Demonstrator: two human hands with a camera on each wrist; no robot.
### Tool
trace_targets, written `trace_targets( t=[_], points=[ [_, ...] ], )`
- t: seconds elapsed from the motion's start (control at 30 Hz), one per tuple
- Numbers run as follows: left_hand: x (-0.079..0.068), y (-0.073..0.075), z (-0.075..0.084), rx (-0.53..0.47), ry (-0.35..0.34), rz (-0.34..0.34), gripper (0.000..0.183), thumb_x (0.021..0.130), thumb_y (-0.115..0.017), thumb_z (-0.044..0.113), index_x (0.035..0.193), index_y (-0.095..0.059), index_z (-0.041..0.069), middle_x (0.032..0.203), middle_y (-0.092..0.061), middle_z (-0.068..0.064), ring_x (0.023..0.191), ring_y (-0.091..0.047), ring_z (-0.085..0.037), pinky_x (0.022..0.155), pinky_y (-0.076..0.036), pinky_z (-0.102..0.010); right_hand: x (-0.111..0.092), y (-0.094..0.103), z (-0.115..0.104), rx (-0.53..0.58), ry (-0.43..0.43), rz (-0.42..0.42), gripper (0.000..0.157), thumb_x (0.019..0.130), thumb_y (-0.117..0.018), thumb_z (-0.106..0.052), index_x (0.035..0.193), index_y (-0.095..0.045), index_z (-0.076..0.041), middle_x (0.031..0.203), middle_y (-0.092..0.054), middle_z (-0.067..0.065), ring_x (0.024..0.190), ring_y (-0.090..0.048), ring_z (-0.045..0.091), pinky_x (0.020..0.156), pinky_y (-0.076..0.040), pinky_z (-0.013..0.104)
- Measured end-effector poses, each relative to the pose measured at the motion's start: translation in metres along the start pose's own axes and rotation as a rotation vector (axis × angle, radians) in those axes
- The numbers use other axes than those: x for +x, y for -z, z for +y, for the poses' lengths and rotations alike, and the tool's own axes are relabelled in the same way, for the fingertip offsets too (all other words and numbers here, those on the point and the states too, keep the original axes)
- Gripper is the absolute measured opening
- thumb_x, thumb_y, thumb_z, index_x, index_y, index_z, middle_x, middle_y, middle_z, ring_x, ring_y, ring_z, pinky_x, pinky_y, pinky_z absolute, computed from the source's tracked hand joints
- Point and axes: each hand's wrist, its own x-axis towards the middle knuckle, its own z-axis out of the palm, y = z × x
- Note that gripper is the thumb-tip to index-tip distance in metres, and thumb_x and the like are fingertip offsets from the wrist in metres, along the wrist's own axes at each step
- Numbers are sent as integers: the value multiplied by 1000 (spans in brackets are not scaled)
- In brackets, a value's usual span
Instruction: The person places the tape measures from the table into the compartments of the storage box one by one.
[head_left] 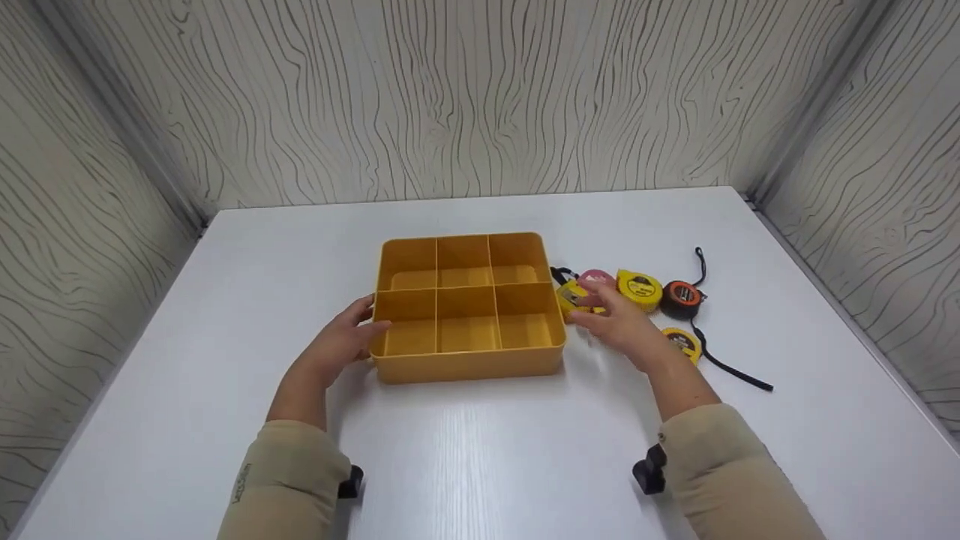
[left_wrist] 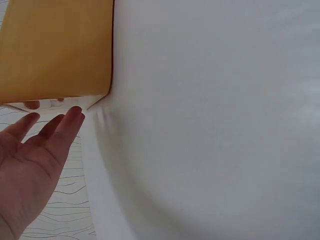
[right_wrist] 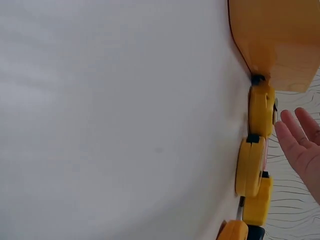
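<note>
Left hand (head_left: 341, 345): spread loosely at the left end of the box, thumb seen across the rim in the head view, other fingers outside the wall; gripping nothing, though touching or just short of the plastic, cannot tell which.
Right hand (head_left: 619, 326): held wide, thumb and fingers well parted, nothing in the grasp; poised over the nearest yellow tape measure, visibly apart from it in the right wrist view.
Six-compartment yellow-orange organizer box (head_left: 469, 366): upright on the white table (head_left: 465, 457), between both hands, with two rows of three bare compartments.
Nearest yellow tape measure (head_left: 570, 292): just beside the right wall of the box.
Pink tape measure (head_left: 596, 277): behind the right fingers.
Larger yellow tape measure (head_left: 639, 289): right of the pink one.
Black-and-orange tape measure (head_left: 681, 298): farthest right.
Front yellow tape measure (head_left: 684, 341): partly hidden by the right forearm.
Black strap (head_left: 731, 369): trailing toward lower right.
</note>
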Motion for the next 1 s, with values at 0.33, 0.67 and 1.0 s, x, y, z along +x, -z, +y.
trace_targets(
  t=[0.33,0.67,1.0],
  points=[
    [2,-2,2,-87,18,7,62,88,-53,19,143,-27,32,145,-28,0,123,-42,-23,97,-41,-40,6,-28,-2,157,-27,-32,68,82,-67,-31,141,-34,-23,133,-44,9,118,-48,24,92,-46,37],
    [2,-3,-4,-138,40,-3,68,82,-60,14,140,-32,37,144,-29,4,122,-42,-20,97,-42,-39,6,-25,-1,170,-53,-28,61,86,-63,-22,141,-35,-25,133,-44,5,118,-49,23,89,-48,36],
    [1,1,-13,-249,-33,-106,71,79,-69,17,139,-34,33,144,-27,2,123,-44,-23,96,-43,-39,5,-24,3,176,-28,-45,61,86,-63,-20,140,-35,-23,132,-44,7,117,-49,24,87,-49,37]
  ],
)
